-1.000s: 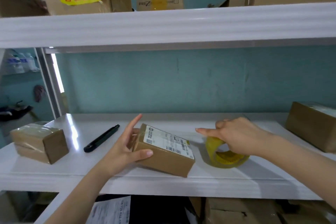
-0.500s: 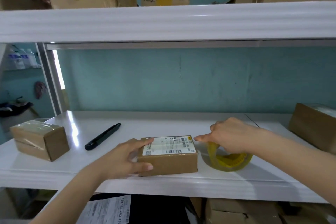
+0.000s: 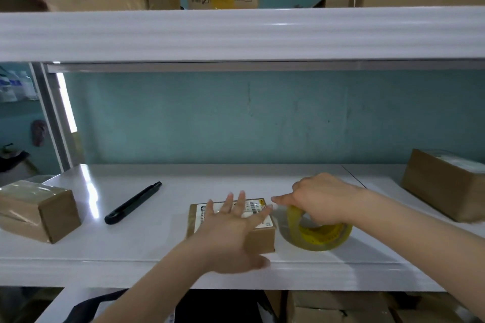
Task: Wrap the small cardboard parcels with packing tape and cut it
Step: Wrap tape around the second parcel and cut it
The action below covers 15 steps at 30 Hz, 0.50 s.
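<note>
The left hand (image 3: 231,228) lies spread flat on the small parcel (image 3: 258,240) in the middle of the white shelf (image 3: 147,246), and the right hand (image 3: 322,199) curls round the yellow tape roll (image 3: 319,237) just beside it, with a strip maybe touching the parcel.

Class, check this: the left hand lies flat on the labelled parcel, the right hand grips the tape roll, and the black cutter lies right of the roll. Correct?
One slip: in the head view the black cutter lies left of the labelled parcel, not right of the tape roll. The left hand does lie flat on the parcel, and the right hand grips the roll.
</note>
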Each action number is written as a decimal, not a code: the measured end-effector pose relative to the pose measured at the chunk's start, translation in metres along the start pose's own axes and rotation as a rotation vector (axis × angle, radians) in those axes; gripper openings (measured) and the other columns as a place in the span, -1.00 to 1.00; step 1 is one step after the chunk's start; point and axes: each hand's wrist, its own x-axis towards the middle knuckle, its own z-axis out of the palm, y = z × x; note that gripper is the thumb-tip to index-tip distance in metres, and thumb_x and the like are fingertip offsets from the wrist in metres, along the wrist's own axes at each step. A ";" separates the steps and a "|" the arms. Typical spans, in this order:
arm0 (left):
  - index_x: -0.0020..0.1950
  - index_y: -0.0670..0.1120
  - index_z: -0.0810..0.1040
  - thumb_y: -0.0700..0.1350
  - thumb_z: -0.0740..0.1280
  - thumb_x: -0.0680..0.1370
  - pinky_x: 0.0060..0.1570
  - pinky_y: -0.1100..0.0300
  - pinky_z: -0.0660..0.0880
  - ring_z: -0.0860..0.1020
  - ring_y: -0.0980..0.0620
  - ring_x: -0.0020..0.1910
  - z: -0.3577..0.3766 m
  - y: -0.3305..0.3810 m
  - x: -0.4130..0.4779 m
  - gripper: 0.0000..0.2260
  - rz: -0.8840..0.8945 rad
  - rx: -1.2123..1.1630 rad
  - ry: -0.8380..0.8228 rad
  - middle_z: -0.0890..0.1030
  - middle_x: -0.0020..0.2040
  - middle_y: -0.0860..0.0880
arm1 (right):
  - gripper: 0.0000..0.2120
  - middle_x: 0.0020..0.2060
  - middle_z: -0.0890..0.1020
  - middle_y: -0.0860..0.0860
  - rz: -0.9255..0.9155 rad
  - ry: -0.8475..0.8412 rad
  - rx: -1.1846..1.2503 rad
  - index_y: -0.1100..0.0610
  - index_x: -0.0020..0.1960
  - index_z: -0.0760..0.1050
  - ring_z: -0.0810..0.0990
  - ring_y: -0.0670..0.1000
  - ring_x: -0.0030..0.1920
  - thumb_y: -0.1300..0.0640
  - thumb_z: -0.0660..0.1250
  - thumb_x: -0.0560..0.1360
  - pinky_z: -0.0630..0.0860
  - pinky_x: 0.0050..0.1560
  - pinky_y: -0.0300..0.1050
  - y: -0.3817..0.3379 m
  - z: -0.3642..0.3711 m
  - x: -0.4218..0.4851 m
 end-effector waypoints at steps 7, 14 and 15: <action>0.52 0.12 -0.05 0.42 0.33 0.24 0.36 -0.16 0.08 0.17 -0.07 0.40 -0.018 -0.008 0.021 -0.02 -0.125 -0.042 -0.013 0.27 0.38 -0.03 | -0.62 -0.33 0.51 0.00 0.198 0.123 0.996 -0.09 0.09 0.50 0.44 -0.09 -0.39 0.26 0.39 0.36 0.43 -0.36 -0.20 0.042 0.027 -0.026; 0.47 0.25 -0.02 0.46 0.31 0.25 0.30 -0.06 0.21 0.26 -0.07 0.35 -0.021 -0.019 0.009 -0.10 -0.103 -0.145 0.033 0.31 0.34 0.02 | -0.46 -0.28 0.56 -0.21 0.125 0.262 1.014 -0.30 0.16 0.48 0.38 -0.05 -0.34 0.31 0.29 0.42 0.33 -0.29 -0.22 0.036 0.034 -0.035; 0.45 0.31 -0.03 0.46 0.31 0.24 0.29 -0.05 0.22 0.27 -0.06 0.34 -0.022 -0.024 0.007 -0.12 -0.095 -0.222 0.057 0.32 0.31 0.03 | -0.44 -0.16 0.55 -0.19 0.119 0.258 0.775 -0.34 0.24 0.38 0.43 -0.05 -0.26 0.25 0.27 0.43 0.35 -0.24 -0.25 0.041 0.028 -0.037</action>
